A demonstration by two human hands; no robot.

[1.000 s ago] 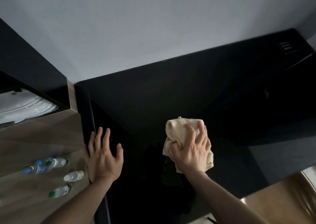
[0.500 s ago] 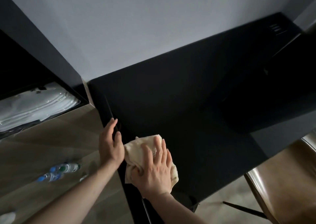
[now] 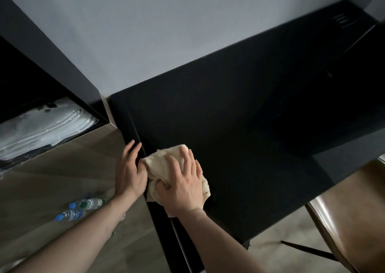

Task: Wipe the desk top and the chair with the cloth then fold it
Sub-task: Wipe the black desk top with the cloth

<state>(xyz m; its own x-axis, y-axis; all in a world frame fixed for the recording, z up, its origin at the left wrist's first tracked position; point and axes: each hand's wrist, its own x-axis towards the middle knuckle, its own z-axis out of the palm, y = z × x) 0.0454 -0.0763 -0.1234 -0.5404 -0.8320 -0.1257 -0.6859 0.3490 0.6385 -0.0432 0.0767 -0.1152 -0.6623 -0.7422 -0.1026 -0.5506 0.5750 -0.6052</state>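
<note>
A cream cloth (image 3: 160, 162) lies bunched on the black desk top (image 3: 239, 126), close to its left edge. My right hand (image 3: 183, 185) presses flat on the cloth with fingers spread and the thumb tucked into its folds. My left hand (image 3: 130, 170) rests on the desk's left edge, fingers together, touching the cloth's left side and holding nothing. A brown chair (image 3: 354, 220) stands at the lower right, partly under the desk's front edge.
A wooden counter (image 3: 52, 189) adjoins the desk on the left, with two plastic bottles (image 3: 81, 208) lying on it. Above it a dark shelf holds wrapped white linen (image 3: 41, 129). A pale wall runs behind the desk.
My right hand has swept the cloth from the desk's middle to its left edge. My left hand moved from hovering open over the counter to resting on the desk edge.
</note>
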